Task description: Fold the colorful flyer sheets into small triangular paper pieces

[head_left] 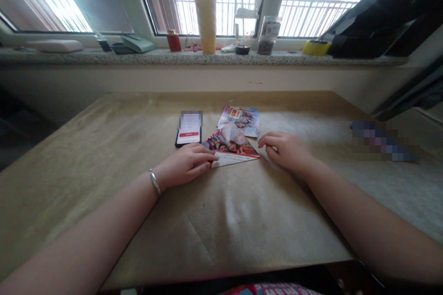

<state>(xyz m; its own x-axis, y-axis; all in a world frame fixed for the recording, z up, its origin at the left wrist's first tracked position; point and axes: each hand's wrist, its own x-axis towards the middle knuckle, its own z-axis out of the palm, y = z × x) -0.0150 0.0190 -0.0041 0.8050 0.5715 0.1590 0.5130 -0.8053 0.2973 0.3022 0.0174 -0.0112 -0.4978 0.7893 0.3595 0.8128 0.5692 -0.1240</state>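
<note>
On the table in front of me lies a colourful printed leaflet (230, 145), folded into a roughly triangular shape with a white, red-edged strip along its near side. My left hand (190, 162), with a silver bracelet at the wrist, rests its outstretched fingertips on the leaflet's left end. Just beyond the right tip is my right hand (282, 148), its fingers loosely bent and apart, with nothing seen in them. Another printed leaflet (247, 120) lies flat behind the folded one, partly covered by it. A phone (188, 136) with its screen lit lies behind my left hand.
The table (166, 235) has a tan cover. A blurred bluish item (382, 142) lies at its right. On the granite windowsill (138, 58) behind stand a tall cup of yellowish drink (206, 18), a red container (173, 41), a yellow tape roll (316, 48) and a black bag (367, 32).
</note>
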